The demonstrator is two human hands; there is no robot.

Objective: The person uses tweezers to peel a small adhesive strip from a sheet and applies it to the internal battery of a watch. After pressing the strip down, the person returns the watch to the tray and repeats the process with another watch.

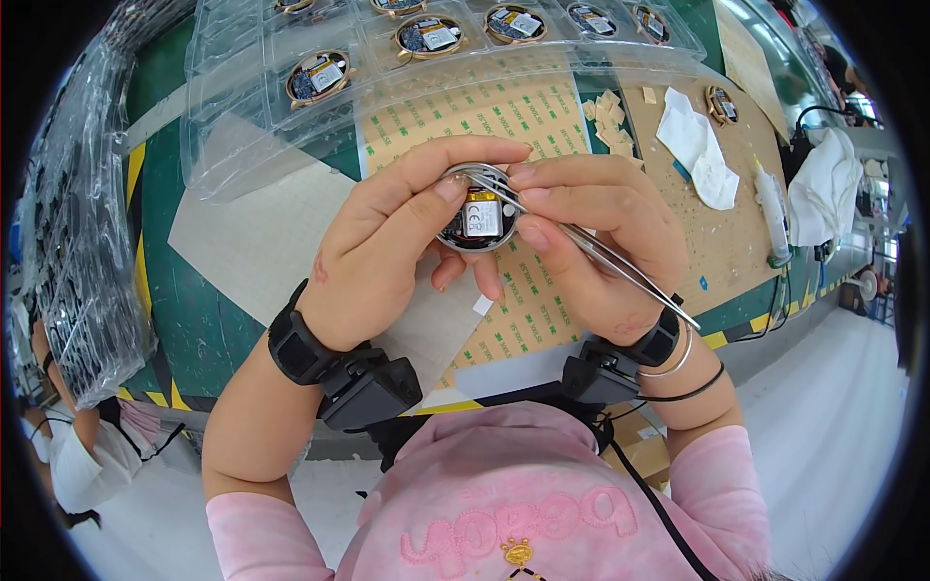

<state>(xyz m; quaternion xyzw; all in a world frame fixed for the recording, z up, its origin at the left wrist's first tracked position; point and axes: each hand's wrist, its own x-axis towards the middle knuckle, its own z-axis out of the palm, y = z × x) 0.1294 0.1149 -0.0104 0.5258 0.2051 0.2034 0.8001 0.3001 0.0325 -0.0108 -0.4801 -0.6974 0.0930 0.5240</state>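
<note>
Left hand (387,242) grips the round module (477,215); right hand (601,242) pinches tweezers (581,242) (tips beside left fingertips). A slip could gouge the battery (481,218).

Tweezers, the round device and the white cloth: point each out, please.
tweezers (601,257), head view, on the metal shaft.
round device (481,218), head view, on its silver battery.
white cloth (699,145), head view, on its middle fold.
</note>
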